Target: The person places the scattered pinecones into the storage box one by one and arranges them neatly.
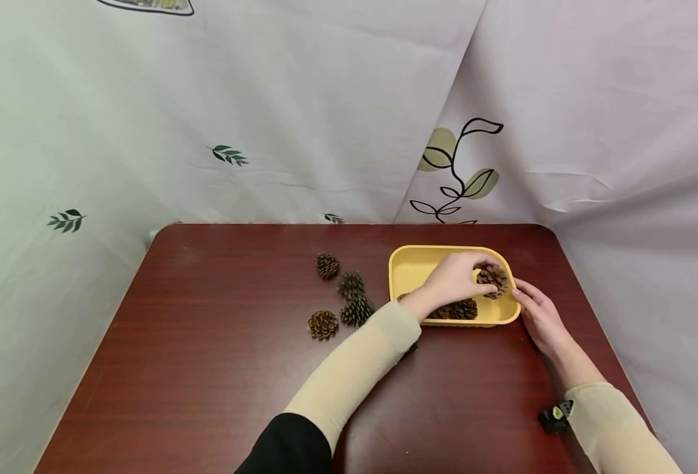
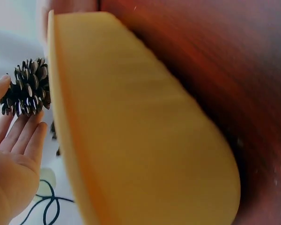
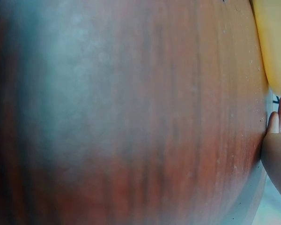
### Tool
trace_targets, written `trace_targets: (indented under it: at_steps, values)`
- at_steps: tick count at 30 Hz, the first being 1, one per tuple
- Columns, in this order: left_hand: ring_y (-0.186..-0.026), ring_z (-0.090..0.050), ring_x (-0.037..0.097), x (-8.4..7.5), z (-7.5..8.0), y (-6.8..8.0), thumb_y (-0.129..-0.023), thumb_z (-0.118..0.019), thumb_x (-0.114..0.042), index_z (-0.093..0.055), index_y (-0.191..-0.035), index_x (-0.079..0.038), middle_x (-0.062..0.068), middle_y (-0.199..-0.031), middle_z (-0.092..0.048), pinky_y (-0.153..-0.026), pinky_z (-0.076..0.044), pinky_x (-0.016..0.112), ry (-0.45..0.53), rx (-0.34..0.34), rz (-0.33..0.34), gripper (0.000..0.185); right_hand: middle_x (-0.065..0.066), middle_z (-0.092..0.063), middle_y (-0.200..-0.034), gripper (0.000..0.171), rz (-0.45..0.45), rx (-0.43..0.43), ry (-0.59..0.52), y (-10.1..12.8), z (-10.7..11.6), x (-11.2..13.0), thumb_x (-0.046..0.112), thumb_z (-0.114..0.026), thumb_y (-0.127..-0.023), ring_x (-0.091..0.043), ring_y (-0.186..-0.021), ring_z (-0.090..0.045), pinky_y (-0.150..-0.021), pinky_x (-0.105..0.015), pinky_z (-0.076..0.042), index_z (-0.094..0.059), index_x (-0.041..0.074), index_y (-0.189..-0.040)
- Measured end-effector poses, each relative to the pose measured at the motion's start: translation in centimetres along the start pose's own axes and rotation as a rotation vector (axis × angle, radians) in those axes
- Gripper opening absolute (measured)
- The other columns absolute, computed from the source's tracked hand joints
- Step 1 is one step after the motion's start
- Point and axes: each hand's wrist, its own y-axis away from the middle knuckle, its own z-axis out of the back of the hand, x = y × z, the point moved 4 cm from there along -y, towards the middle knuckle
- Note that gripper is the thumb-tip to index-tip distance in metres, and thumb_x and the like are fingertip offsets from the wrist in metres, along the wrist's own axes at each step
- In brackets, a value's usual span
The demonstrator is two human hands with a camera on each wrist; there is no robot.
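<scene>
My left hand (image 1: 450, 279) pinches a brown pine cone (image 1: 493, 282) over the right part of a yellow tray (image 1: 416, 263). The left wrist view has this pine cone (image 2: 28, 89) between thumb and fingers, above the tray's rim. Inside the tray, along its near side, lie other pine cones (image 1: 462, 309), partly covered by my left hand and wrist. At the tray's right end, my right hand (image 1: 543, 320) touches the rim with extended fingers. Only part of that hand (image 3: 277, 145) shows in the right wrist view, beside the tray (image 3: 276, 42).
Several loose pine cones (image 1: 323, 325) lie on the dark red-brown table (image 1: 206, 342), left of the tray. My left forearm crosses the table close to them. Behind the table's far edge hangs a pale cloth (image 1: 301, 118) with leaf prints.
</scene>
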Motion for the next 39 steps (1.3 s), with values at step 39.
trace_targets:
  at_steps: [39]
  values:
    - [-0.122,-0.065,-0.002,-0.4,-4.5,0.1,-0.097,-0.079,-0.041,-0.069,-0.136,-0.030,-0.018,-0.132,-0.071,-0.104,-0.048,0.010,-0.284,0.283,0.017,0.042,0.012,-0.075,-0.120,0.038,0.006,0.012,-0.037,0.1,-0.1,0.0,0.001,-0.042,-0.112,0.001,-0.109,-0.069,-0.090,-0.012,-0.056,-0.072,0.021,-0.125]
